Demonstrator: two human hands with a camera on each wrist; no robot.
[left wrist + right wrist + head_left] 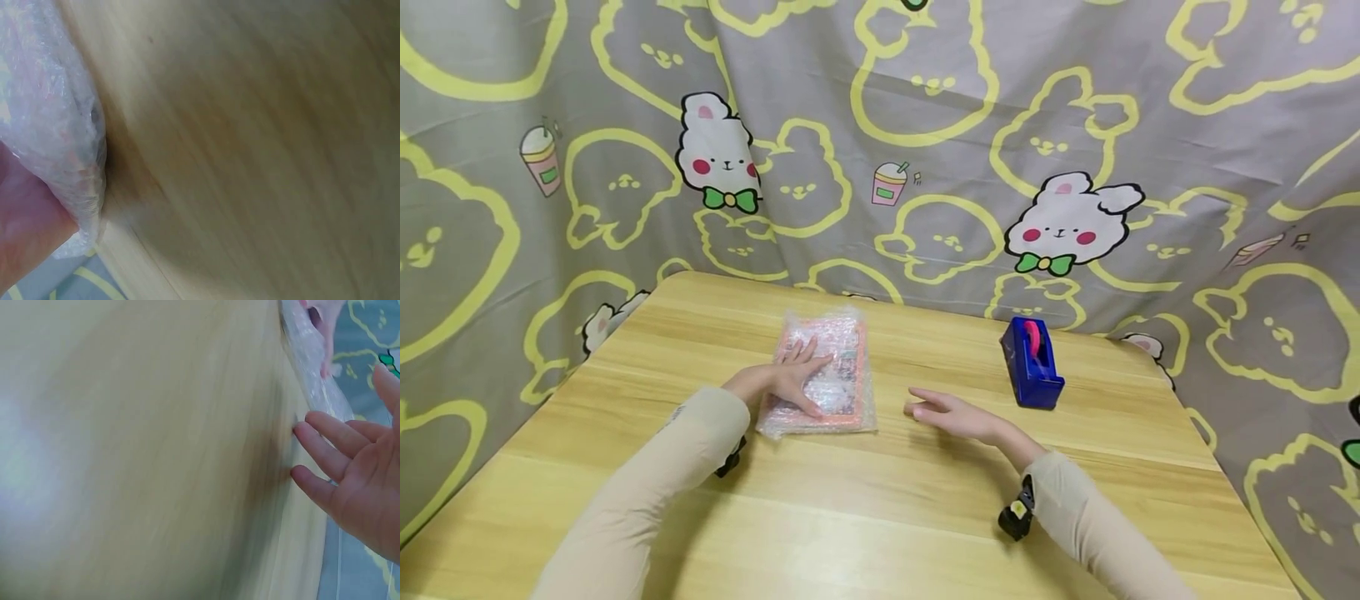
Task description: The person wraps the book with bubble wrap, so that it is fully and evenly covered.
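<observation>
A flat rectangular item with an orange-pink border, wrapped in clear bubble wrap (842,396), lies on the wooden table left of centre. My left hand (793,383) rests on top of it with fingers spread. In the left wrist view the wrap's crinkled edge (69,125) shows beside part of the hand (28,219). To the right of the package, apart from it, my right hand (958,417) hovers just over the table with fingers extended and holds nothing. The right wrist view shows its palm and loosely parted fingers (322,450).
A blue tape dispenser (1033,367) with a pink roll stands at the table's right side. Around the wooden table (850,517) hangs a grey curtain (820,75) with yellow and white cartoon prints, close behind the back edge.
</observation>
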